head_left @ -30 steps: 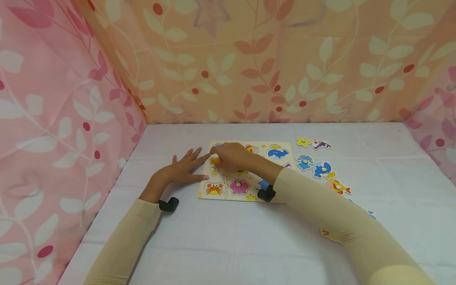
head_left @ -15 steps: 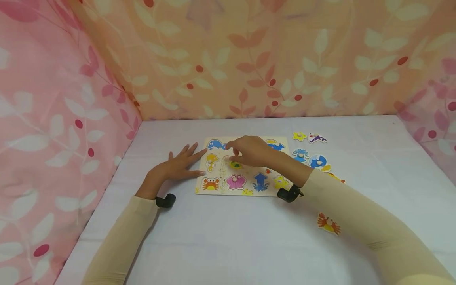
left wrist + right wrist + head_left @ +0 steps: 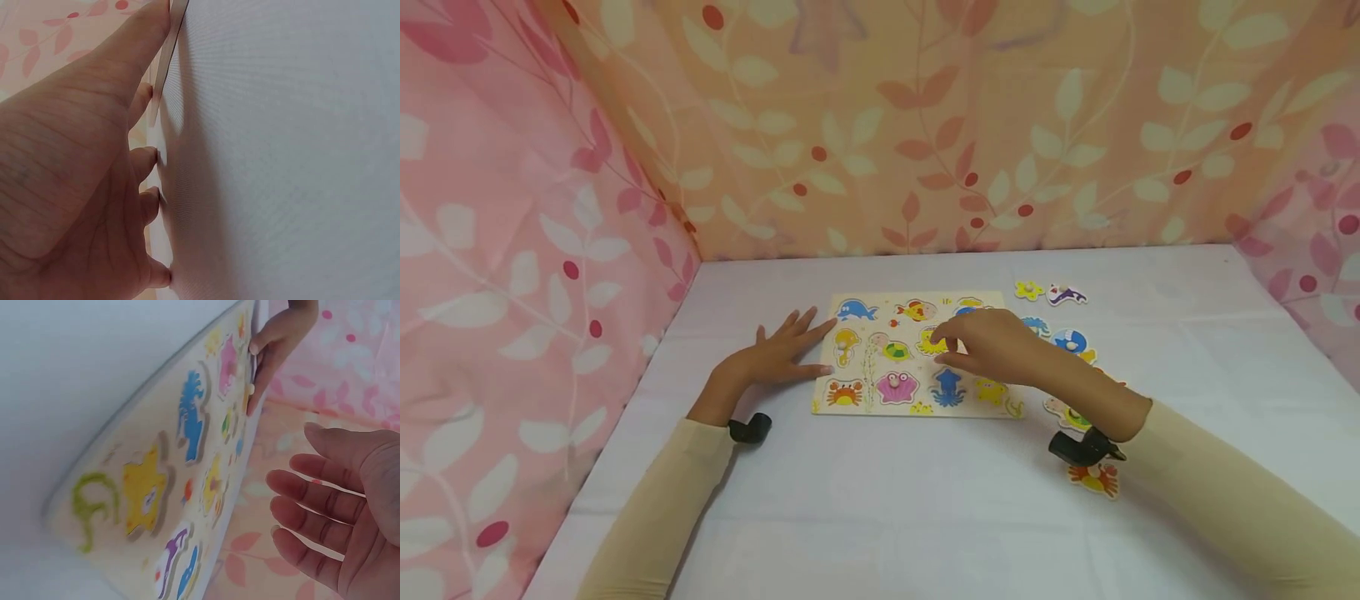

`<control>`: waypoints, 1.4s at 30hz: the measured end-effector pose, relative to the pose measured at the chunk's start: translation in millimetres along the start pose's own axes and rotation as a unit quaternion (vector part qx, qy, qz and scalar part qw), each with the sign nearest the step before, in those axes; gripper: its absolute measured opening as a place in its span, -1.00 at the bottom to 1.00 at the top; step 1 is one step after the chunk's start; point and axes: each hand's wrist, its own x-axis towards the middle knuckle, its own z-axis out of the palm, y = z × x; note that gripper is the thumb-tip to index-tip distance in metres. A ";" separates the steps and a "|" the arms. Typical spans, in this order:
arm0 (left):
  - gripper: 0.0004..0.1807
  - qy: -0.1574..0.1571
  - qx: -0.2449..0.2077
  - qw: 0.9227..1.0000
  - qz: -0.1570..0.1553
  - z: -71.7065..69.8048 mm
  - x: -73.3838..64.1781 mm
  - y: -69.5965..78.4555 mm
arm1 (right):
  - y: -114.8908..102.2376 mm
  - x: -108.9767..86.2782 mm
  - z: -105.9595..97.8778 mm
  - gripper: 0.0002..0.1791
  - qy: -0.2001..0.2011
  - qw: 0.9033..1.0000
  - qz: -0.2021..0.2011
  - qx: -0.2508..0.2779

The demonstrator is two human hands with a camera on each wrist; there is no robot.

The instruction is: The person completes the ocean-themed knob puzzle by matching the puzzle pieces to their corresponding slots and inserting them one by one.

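Observation:
A cream puzzle board (image 3: 868, 410) with pictures of sea animals lies on the table. Spread flat, my left hand (image 3: 778, 354) rests beside it, thumb and index fingertip at its left edge. Over the board's right part hovers my right hand (image 3: 988, 343), fingers loosely bent with nothing between them, as the right wrist view also shows. A yellow seahorse piece (image 3: 845, 346) and a pink shell piece (image 3: 897, 388), both with knobs, sit in the board. Just by the right fingertips is a yellow octopus-like piece (image 3: 931, 340), whose knob (image 3: 214, 484) shows in the right wrist view.
Loose knobbed pieces lie right of the board: a yellow star (image 3: 1029, 289), a purple dolphin (image 3: 1066, 294), a blue whale (image 3: 1070, 342) and a red crab (image 3: 1093, 479). My right forearm covers part of this row. Floral cloth (image 3: 850, 167) walls stand behind and at the sides.
My right hand has lifted off the seahorse at the board's left side and moved right across the board. The left hand has stayed at the left edge.

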 end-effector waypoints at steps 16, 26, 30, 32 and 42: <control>0.03 -0.001 0.009 1.000 -0.008 -1.6 -2.1 8.0 | 15.7 -97.3 0.3 -0.70 0.003 0.998 0.059 -0.006; 0.03 -0.001 0.001 1.000 -0.002 -1.5 -3.1 4.6 | 26.8 -138.7 4.2 -0.82 -0.032 0.997 0.064 0.028; 0.03 -0.004 -0.008 1.000 0.000 -1.9 -2.4 2.5 | 32.2 -147.8 5.5 -0.88 -0.062 0.995 0.058 0.046; 0.04 -0.007 -0.006 1.000 0.000 -0.8 -2.0 1.5 | 34.2 -152.5 6.7 -0.87 -0.085 0.993 0.055 0.055; 0.03 -0.002 0.005 1.000 -0.006 -3.3 -3.5 6.1 | 42.2 -167.5 12.7 -0.76 -0.140 0.987 0.049 0.057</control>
